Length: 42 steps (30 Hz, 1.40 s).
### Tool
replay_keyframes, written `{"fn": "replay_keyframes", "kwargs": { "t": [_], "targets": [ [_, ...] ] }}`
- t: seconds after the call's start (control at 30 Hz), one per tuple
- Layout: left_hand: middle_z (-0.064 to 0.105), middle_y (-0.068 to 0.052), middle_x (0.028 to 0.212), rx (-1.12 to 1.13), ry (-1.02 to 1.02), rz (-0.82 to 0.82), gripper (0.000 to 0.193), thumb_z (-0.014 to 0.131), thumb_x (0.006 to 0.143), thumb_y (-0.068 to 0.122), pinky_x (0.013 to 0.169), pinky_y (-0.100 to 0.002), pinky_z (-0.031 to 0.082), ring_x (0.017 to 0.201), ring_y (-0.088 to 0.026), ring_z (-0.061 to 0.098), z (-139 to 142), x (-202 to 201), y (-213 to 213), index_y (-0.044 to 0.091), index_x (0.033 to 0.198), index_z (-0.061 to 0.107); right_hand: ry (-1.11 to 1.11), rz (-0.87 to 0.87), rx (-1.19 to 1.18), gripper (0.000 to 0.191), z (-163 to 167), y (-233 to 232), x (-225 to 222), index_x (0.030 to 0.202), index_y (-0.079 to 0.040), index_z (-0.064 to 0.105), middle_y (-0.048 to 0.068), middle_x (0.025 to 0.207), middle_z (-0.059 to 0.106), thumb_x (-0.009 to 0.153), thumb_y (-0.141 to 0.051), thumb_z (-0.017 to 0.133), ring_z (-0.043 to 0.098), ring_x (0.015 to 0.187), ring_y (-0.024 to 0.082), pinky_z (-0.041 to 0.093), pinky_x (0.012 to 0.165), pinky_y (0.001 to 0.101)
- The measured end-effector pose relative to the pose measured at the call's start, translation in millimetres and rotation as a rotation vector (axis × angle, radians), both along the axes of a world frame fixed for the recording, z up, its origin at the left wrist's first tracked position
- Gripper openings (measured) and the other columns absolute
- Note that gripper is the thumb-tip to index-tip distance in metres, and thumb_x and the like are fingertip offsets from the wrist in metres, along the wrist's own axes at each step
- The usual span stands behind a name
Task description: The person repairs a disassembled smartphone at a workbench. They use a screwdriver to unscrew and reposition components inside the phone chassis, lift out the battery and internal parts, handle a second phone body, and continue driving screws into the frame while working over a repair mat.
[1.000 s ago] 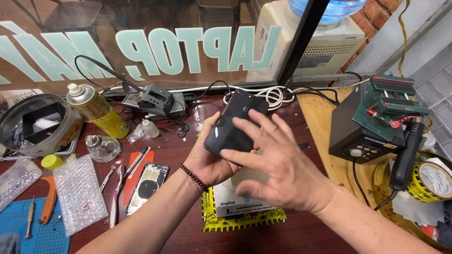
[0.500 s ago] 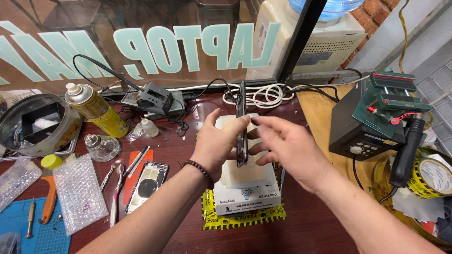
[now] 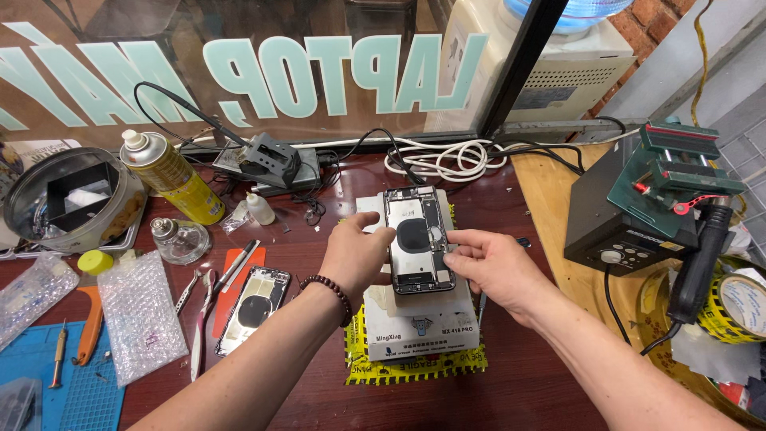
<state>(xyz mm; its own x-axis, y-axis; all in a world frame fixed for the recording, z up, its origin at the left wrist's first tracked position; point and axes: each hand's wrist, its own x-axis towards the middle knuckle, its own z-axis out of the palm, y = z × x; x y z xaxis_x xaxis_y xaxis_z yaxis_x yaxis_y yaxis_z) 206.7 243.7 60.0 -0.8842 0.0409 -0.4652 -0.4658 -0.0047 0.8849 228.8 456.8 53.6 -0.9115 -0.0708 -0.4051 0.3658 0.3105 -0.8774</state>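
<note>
A: Going from the left, what's near enough to cause trouble?

B: A second opened phone housing (image 3: 249, 307) lies on the dark red surface (image 3: 527, 391), with tweezers (image 3: 197, 323) and an orange pry tool (image 3: 89, 331) beside it. The yellow spray can (image 3: 171, 177) and small glass bottle (image 3: 177, 238) stand further back. None of them touches the work, though a swept forearm could knock the tweezers.

A: And the left hand?

B: The left hand (image 3: 355, 259) wears a bead bracelet, and its thumb presses the left edge of the open phone body (image 3: 418, 239). The grip is narrow, closed on that edge.

A: Where does the phone sit?

B: Insides up, on the white heating pad (image 3: 419, 319), which rests on a yellow mat (image 3: 399, 371). It appears to hang slightly over the pad's back edge.

A: The right side?

B: The right hand (image 3: 495, 267) pinches the phone's right edge with fingertips, likewise closed on it.

A: So the risk?

B: I'd judge the exposed boards and flex cables the weak point: a slipping fingertip could snag one. If the pad is hot, fingers resting near it could get burned, and uneven pressure might tip the phone off.
</note>
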Motion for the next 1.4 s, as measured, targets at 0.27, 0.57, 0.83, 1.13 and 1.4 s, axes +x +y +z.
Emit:
{"fn": "replay_keyframes", "kwargs": {
  "t": [0.27, 0.57, 0.83, 1.13, 1.4],
  "targets": [
    [0.077, -0.014, 0.103, -0.176, 0.044, -0.069, 0.06, 0.061, 0.085, 0.009, 0.061, -0.034, 0.063, 0.081, -0.023, 0.073, -8, 3, 2, 0.003, 0.144, 0.052, 0.011, -0.047, 0.087, 0.048, -12, -4, 7, 0.139, -0.012, 0.064, 0.0, 0.085, 0.069, 0.091, -0.011, 0.067, 0.059, 0.071, 0.007, 0.049, 0.057, 0.0254],
    [0.078, -0.015, 0.092, -0.558, 0.34, -0.173, 0.073, 0.075, 0.074, 0.02, 0.082, -0.037, 0.058, 0.086, -0.025, 0.076, -7, 15, -8, 0.003, 0.141, 0.053, 0.161, -0.078, 0.298, 0.037, -4, -12, 7, 0.131, -0.011, 0.068, 0.002, 0.084, 0.073, 0.094, -0.014, 0.061, 0.066, 0.071, 0.01, 0.055, 0.063, 0.028],
    [0.064, -0.024, 0.123, -0.721, 0.325, -0.389, 0.117, 0.093, 0.062, 0.025, 0.098, -0.04, 0.054, 0.114, -0.034, 0.066, 5, 40, -9, 0.004, 0.155, 0.026, 0.587, 0.15, 0.606, 0.034, -3, -16, 8, 0.128, -0.015, 0.068, 0.01, 0.099, 0.074, 0.096, -0.015, 0.057, 0.072, 0.089, 0.026, 0.057, 0.079, 0.0395],
    [0.064, -0.023, 0.124, -0.726, 0.256, -0.428, 0.117, 0.094, 0.062, 0.026, 0.1, -0.041, 0.053, 0.116, -0.034, 0.066, 6, 43, -10, 0.008, 0.156, 0.027, 0.295, -0.016, 0.463, 0.032, -2, -21, -9, 0.121, -0.01, 0.071, 0.006, 0.086, 0.08, 0.091, -0.02, 0.065, 0.073, 0.068, 0.016, 0.058, 0.066, 0.0313],
    [0.065, -0.023, 0.125, -0.694, 0.289, -0.41, 0.113, 0.094, 0.061, 0.024, 0.1, -0.041, 0.053, 0.117, -0.034, 0.066, -2, 46, -7, 0.007, 0.153, 0.031, 0.106, -0.151, 0.264, 0.016, -7, -26, -20, 0.094, 0.0, 0.075, 0.005, 0.077, 0.074, 0.08, -0.008, 0.078, 0.063, 0.061, 0.01, 0.051, 0.055, 0.0261]
  ]
}}
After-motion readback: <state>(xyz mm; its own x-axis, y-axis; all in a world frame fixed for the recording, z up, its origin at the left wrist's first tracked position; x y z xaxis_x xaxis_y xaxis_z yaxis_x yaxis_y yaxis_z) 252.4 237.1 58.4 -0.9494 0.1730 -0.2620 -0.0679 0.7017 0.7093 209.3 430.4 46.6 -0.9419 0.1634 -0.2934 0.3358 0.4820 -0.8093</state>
